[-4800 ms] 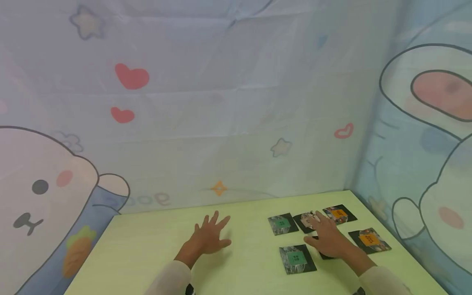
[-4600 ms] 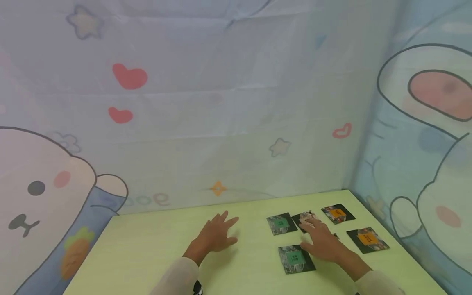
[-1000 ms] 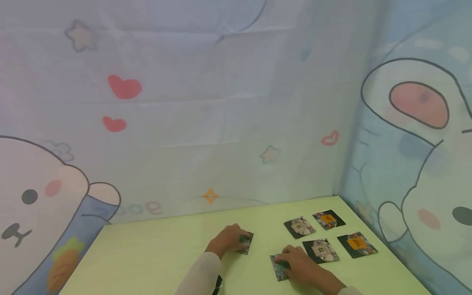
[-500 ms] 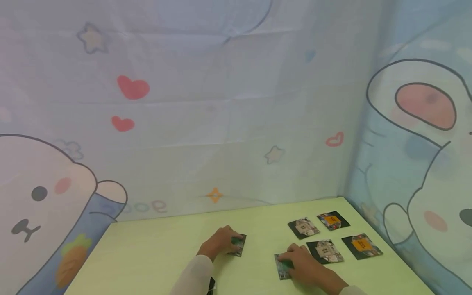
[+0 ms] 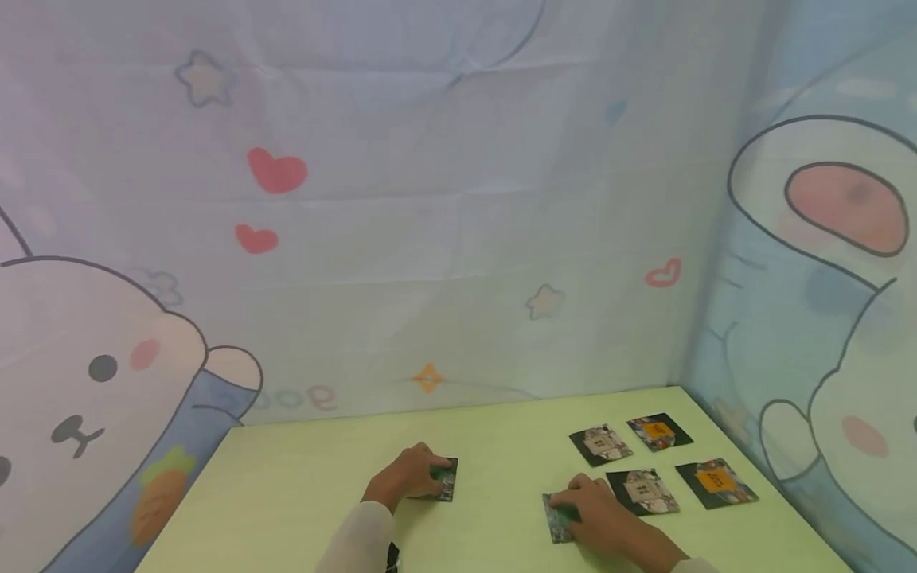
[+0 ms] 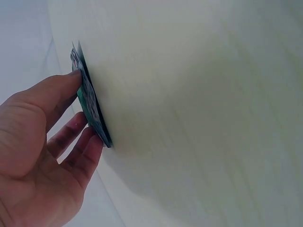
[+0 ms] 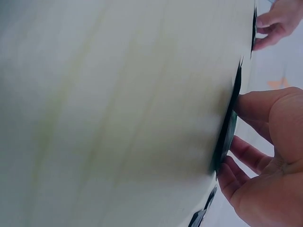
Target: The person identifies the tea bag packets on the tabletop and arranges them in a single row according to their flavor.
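Note:
In the head view my left hand [image 5: 408, 475] grips a flat square packet [image 5: 449, 481], dark-edged with a green label, at the middle of the table. The left wrist view shows the thumb at one edge of this packet [image 6: 92, 104] and fingertips at the opposite edge, close over the tabletop. Nearer the front and to the right, my right hand [image 5: 598, 509] holds a second green-labelled packet [image 5: 553, 521] the same way. Its label is partly covered by the fingers. Seen from the right wrist, that packet [image 7: 228, 125] is slightly tilted off the surface.
Two beige-labelled packets, one farther back [image 5: 602, 444] and one nearer [image 5: 642, 492], lie just right of my right hand. Two orange-labelled packets, a back one [image 5: 659, 432] and a front one [image 5: 716, 482], sit by the table's right edge. A printed cloth [image 5: 458, 239] hangs behind the table [image 5: 286, 493].
Several seconds ago both hands were spread and held nothing; now each grips a green-labelled packet. Over the last second my left hand has slid its packet leftward, while the right has barely moved.

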`<state>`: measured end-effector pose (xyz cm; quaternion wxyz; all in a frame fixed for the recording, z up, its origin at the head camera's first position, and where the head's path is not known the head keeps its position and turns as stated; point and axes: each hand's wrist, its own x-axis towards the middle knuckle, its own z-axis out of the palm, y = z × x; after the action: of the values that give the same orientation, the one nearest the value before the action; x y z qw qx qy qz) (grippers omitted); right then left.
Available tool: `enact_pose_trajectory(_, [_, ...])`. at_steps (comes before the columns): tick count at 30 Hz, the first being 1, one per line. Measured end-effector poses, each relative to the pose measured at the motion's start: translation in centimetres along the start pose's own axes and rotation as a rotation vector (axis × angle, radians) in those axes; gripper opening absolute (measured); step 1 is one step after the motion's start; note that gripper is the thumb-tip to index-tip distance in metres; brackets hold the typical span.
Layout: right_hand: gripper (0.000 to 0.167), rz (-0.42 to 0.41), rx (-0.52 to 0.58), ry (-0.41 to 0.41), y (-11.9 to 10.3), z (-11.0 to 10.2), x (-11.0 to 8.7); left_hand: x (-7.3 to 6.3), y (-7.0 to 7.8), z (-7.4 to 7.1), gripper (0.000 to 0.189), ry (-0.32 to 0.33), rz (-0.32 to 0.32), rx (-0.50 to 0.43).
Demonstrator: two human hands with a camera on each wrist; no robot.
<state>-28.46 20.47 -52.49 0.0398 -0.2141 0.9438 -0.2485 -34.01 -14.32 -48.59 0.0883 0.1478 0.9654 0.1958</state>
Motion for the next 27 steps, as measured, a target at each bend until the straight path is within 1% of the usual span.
enact_pose_trajectory(4, [0.036, -0.003, 0.019, -0.010, -0.2, -0.1, 0.0, -0.9, -1.5, -0.4, 0.045, 0.020, -0.026, -0.015])
enact_pose_trajectory(9, [0.036, -0.002, 0.035, -0.019, -0.3, -0.1, 0.1, -2.3, -3.6, -0.7, 0.045, 0.043, -0.050, -0.001])
enact_pose_trajectory(16, [0.035, 0.012, 0.025, -0.023, 0.1, -0.3, -0.2, -4.1, -5.1, -1.4, 0.045, 0.056, -0.082, -0.009])
enact_pose_trajectory(20, [0.035, 0.009, 0.015, -0.024, 0.0, -0.3, -0.2, -5.0, -6.3, -2.0, 0.044, 0.058, -0.104, 0.000])
enact_pose_trajectory(24, [0.035, 0.004, 0.015, -0.022, -0.2, -0.4, -0.2, -6.0, -7.5, -2.6, 0.044, 0.069, -0.141, 0.009])
enact_pose_trajectory(27, [0.035, 0.023, 0.024, -0.027, -0.4, -0.3, -0.1, -6.5, -8.1, -2.9, 0.044, 0.072, -0.163, -0.003])
